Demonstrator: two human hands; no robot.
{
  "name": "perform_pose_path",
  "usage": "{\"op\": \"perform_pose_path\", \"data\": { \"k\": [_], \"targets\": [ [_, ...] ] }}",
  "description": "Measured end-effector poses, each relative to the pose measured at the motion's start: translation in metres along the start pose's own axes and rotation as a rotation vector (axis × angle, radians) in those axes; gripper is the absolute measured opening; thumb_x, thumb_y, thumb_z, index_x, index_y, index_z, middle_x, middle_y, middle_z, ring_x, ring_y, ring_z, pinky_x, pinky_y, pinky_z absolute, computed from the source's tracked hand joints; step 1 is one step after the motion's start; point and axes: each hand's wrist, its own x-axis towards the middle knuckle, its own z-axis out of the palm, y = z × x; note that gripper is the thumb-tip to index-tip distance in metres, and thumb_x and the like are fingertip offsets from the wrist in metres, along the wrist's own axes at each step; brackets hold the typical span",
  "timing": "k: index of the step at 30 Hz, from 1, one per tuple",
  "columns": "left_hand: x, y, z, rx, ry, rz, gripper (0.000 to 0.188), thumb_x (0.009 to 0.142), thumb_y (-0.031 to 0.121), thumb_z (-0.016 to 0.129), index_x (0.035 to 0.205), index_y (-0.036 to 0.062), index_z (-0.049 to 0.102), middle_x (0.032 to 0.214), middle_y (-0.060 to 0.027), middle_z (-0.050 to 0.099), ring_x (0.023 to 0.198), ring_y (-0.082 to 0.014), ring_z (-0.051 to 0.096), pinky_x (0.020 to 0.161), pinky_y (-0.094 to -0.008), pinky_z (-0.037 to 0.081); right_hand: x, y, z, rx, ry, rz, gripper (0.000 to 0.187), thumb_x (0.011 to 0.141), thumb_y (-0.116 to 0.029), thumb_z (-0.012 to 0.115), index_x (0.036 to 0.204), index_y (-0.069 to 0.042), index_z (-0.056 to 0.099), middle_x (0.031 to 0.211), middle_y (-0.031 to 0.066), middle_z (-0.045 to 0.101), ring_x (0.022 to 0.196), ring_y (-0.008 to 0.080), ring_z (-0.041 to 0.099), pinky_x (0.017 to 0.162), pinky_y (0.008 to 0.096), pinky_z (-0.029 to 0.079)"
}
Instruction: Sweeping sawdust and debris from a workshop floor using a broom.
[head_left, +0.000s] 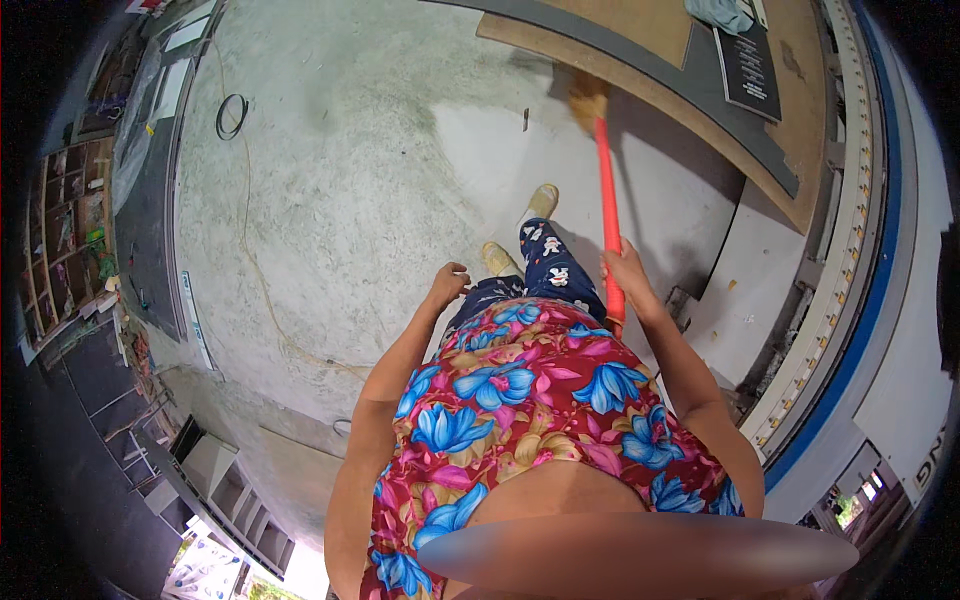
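A broom with a long red handle (608,185) slants away from my right side. My right hand (626,272) is wrapped round the handle near its upper end. The tan broom head (588,102) is at the floor by the edge of a wooden board, blurred and partly in shadow. My left hand (452,284) hangs beside my left thigh, empty, its fingers loosely bent and a little apart. No tool or object is near it.
A raised table with a brown board (640,75) and dark grey strip overhangs the floor at far right; a black booklet (748,72) and cloth (720,14) lie on it. A long machine rail (815,330) runs along the right. A cable coil (232,117) and thin hose (262,290) lie left.
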Motion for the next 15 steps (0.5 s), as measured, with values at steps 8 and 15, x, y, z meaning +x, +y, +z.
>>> {"op": "perform_pose_path", "data": {
  "k": [8, 15],
  "targets": [
    [-0.005, 0.0, -0.008, -0.017, 0.002, -0.103, 0.039, 0.071, 0.013, 0.051, 0.107, 0.0024, 0.043, 0.086, -0.0129, 0.058, 0.066, -0.0208, 0.06, 0.049, -0.0272, 0.043, 0.079, -0.008, 0.07, 0.356, 0.106, 0.285, 0.016, 0.074, -0.014, 0.047, 0.061, -0.005, 0.043, 0.052, 0.0044, 0.045, 0.042, 0.0154, 0.044, 0.039, 0.0302, 0.04],
    [0.003, 0.021, -0.039, 0.07, 0.121, 0.067, 0.04, 0.066, 0.012, 0.051, 0.101, -0.0051, 0.046, 0.075, -0.017, 0.058, 0.057, -0.0223, 0.059, 0.043, -0.027, 0.043, 0.156, -0.005, 0.108, 0.458, -0.467, 0.165, 0.011, 0.075, -0.01, 0.048, 0.07, -0.005, 0.041, 0.055, 0.0019, 0.045, 0.043, 0.0104, 0.043, 0.038, 0.0251, 0.039]
  ]
}}
